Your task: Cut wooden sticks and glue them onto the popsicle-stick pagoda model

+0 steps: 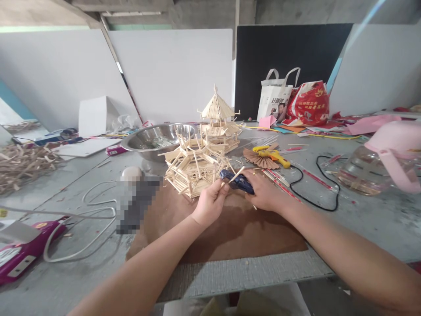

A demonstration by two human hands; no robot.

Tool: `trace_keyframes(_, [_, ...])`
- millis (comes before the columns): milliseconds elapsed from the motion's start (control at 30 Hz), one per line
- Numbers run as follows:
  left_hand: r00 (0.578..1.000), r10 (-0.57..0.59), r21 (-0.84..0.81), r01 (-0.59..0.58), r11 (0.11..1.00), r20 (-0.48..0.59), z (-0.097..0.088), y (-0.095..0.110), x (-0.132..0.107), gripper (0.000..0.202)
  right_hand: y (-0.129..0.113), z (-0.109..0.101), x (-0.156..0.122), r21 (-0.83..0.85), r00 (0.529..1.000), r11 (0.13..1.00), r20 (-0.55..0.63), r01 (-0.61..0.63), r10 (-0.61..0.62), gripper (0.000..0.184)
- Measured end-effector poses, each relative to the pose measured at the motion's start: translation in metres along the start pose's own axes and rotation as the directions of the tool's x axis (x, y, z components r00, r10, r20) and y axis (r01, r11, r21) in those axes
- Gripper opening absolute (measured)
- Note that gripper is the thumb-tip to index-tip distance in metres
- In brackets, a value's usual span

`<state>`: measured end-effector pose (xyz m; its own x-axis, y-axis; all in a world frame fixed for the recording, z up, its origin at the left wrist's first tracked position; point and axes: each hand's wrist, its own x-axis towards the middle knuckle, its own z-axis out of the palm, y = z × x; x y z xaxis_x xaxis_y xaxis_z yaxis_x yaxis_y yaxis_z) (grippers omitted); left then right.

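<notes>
My left hand (pixel 211 202) is closed, pinching a thin wooden stick (pixel 237 174) between thumb and fingers. The stick slants up to the right across a dark blue hand tool (pixel 243 183), whose exact kind I cannot make out. My right hand (pixel 263 191) is wrapped round that tool, and its fingers are partly hidden. Just beyond both hands stands an open lattice model of pale sticks (pixel 194 169), many-sided, with short posts sticking up. Behind it rises a small stick pavilion with a pointed roof (pixel 215 108). A brown sheet (pixel 164 239) lies beneath my hands.
Behind the model is a steel basin (pixel 134 142). A yellow glue gun (pixel 271 156) with a black cord (pixel 337 193) lies right of it. A pink-lidded jug (pixel 365 173) stands at right. Purple power strip (pixel 29 250) and white cable (pixel 88 254) occupy the left; bags (pixel 309 105) stand behind.
</notes>
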<state>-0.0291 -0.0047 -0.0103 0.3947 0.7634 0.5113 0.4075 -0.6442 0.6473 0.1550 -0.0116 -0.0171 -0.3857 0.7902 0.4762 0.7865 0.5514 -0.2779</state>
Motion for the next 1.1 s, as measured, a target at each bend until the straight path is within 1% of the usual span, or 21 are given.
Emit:
trace_keyframes(100, [0.999,-0.038,-0.144,0.040,0.989,0.018,0.000,0.004,0.001,0.029,0.004,0.002,0.000,0.011,1.000,1.000,-0.013,0.013,-0.013,0.048])
trace_keyframes(233, [0.992,-0.076,-0.330,0.105,0.938,0.098,0.000,0.007,0.002,0.029,0.007,0.001,-0.001,0.053,0.999,0.998,-0.020,0.044,-0.043,0.048])
trace_keyframes(400, [0.967,-0.163,-0.458,0.237,0.857,0.195,0.000,0.010,0.000,0.033,0.004,-0.005,-0.001,0.098,0.998,0.993,-0.001,0.066,-0.066,0.050])
trace_keyframes(467, [0.953,-0.198,-0.518,0.292,0.804,0.231,0.001,0.011,-0.001,0.032,0.003,-0.006,-0.001,0.108,0.997,0.992,0.005,0.070,-0.071,0.051])
trace_keyframes(567, [0.924,-0.245,-0.613,0.378,0.694,0.292,0.003,0.012,-0.001,0.031,0.004,-0.006,-0.001,0.112,0.997,0.991,0.000,0.073,-0.074,0.054])
trace_keyframes(667, [0.897,-0.257,-0.655,0.438,0.616,0.358,0.003,0.013,0.000,0.030,0.006,-0.006,-0.001,0.084,0.997,0.994,-0.003,0.071,-0.071,0.055])
trace_keyframes(767, [0.886,-0.266,-0.647,0.460,0.608,0.380,0.002,0.013,0.001,0.031,0.009,-0.008,0.000,0.015,0.997,0.997,-0.017,0.070,-0.070,0.056])
trace_keyframes(900, [0.877,-0.291,-0.623,0.478,0.619,0.383,0.001,0.012,0.002,0.026,0.022,-0.011,0.001,-0.065,0.994,0.998,-0.108,0.013,-0.020,0.056])
trace_keyframes(1000, [0.877,-0.300,-0.612,0.478,0.629,0.376,0.000,0.011,0.002,0.024,0.040,-0.012,0.002,-0.158,0.982,0.982,-0.174,-0.101,0.073,0.053])
trace_keyframes(1100, [0.884,-0.299,-0.569,0.462,0.680,0.360,-0.001,0.011,0.003,0.024,0.058,-0.011,0.002,-0.276,0.956,0.922,-0.187,-0.271,0.225,0.049])
